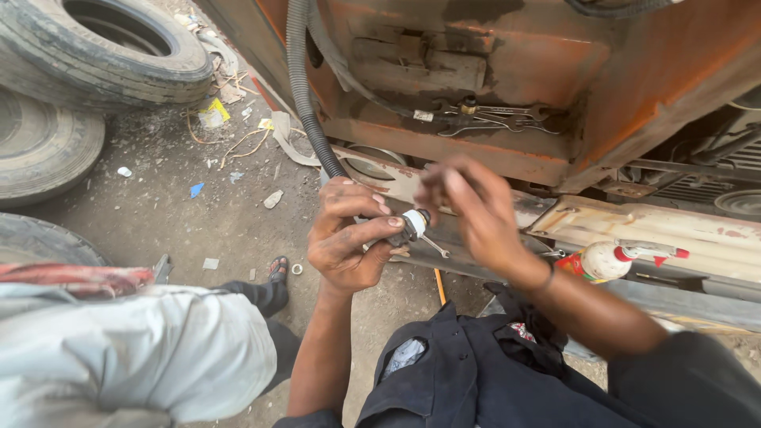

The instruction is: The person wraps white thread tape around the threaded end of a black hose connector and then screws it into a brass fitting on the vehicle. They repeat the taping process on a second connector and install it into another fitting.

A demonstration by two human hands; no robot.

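Observation:
My left hand (349, 238) is closed around a small white and dark cylindrical part (414, 225) with thin metal prongs sticking out of it. My right hand (474, 208) hovers just right of the part, blurred, fingers loosely curled at its tip and holding nothing that I can see. Both hands are in front of a rusty orange vehicle body (507, 71), above its worn lower sill (634, 226). A black corrugated hose (305, 95) runs down the body to just behind my left hand.
Spanners (495, 119) lie on a ledge of the body. A white spray bottle with a red trigger (614, 259) rests on the sill. Old tyres (95, 51) lie at the left on littered dirt. Another person in grey clothing (135, 349) crouches at lower left. Dark cloth (476, 364) covers my lap.

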